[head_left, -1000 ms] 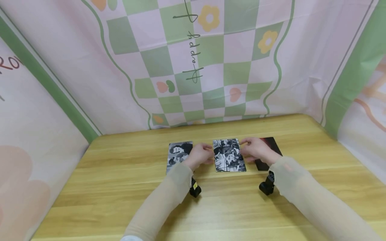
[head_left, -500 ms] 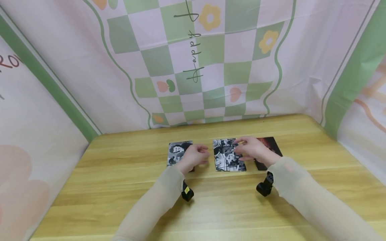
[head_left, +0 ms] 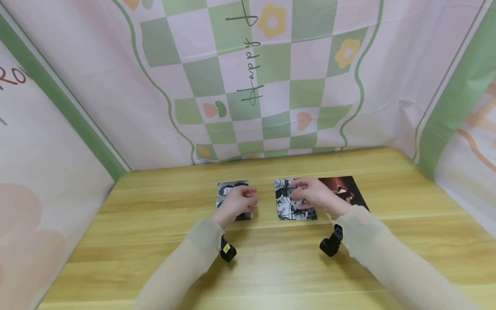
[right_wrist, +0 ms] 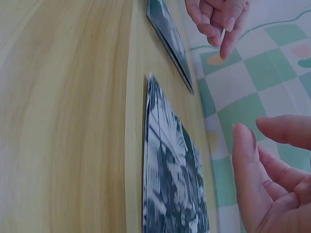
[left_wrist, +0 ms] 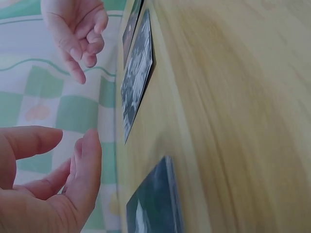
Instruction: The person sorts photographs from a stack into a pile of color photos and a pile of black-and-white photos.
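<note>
Three picture cards lie in a row on the wooden table. The left one (head_left: 222, 191) is black and white with faces, the middle one (head_left: 283, 207) is a busy black-and-white print, and the right one (head_left: 350, 189) is dark with a red glow. Over the left card hovers my left hand (head_left: 237, 201), its fingers loosely bent and holding nothing. My right hand (head_left: 317, 194) hangs over the middle card, likewise holding nothing, and hides part of it. In the right wrist view, the middle card's edge (right_wrist: 146, 160) looks layered, and a gap separates thumb and fingers.
The wooden table (head_left: 279, 267) ends at a hanging cloth (head_left: 248, 129) with a green-and-white check and flowers. More cloth hangs at both sides. Small black wrist cameras (head_left: 227, 251) sit under both sleeves.
Both hands have moved left. My left hand has gone from beside the middle card to over the left card; my right has come over the middle card, uncovering more of the dark one.
</note>
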`<state>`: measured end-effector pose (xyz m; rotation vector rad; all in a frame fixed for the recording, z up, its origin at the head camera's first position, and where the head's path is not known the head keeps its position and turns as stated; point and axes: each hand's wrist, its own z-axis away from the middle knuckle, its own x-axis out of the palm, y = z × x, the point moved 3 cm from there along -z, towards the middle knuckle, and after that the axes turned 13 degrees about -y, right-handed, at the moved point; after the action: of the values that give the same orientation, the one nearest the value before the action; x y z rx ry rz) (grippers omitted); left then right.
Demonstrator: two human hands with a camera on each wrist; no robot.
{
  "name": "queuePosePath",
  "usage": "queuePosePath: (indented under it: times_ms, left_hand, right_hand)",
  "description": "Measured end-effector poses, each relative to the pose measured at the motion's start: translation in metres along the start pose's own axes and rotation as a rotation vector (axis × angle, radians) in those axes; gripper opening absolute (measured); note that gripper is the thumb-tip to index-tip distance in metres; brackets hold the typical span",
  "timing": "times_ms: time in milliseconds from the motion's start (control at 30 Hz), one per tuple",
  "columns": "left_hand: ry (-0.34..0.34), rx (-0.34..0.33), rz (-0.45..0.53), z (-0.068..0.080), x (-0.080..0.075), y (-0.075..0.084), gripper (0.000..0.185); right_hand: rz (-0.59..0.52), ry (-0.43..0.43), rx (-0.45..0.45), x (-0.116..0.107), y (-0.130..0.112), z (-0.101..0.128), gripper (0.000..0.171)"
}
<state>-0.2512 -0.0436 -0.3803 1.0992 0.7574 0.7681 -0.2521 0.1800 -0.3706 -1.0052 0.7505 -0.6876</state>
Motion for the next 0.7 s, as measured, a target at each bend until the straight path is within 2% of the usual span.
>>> queuePosePath:
  times_ms: [333, 500, 700]
  left_hand:
    - [0.072, 0.000, -0.013, 0.019, -0.028, -0.002, 0.035]
    - [0.119, -0.021, -0.045, 0.023, -0.040, -0.007, 0.036]
    - [0.161, -0.032, -0.014, 0.027, -0.053, -0.014, 0.035]
  right_hand:
    - [-0.047, -0.010, -0.040, 0.016, -0.012, -0.013, 0.050]
    - [-0.074, -0.025, -0.058, 0.025, -0.016, -0.020, 0.049]
    - [-0.116, -0.030, -0.072, 0.038, -0.019, -0.030, 0.050]
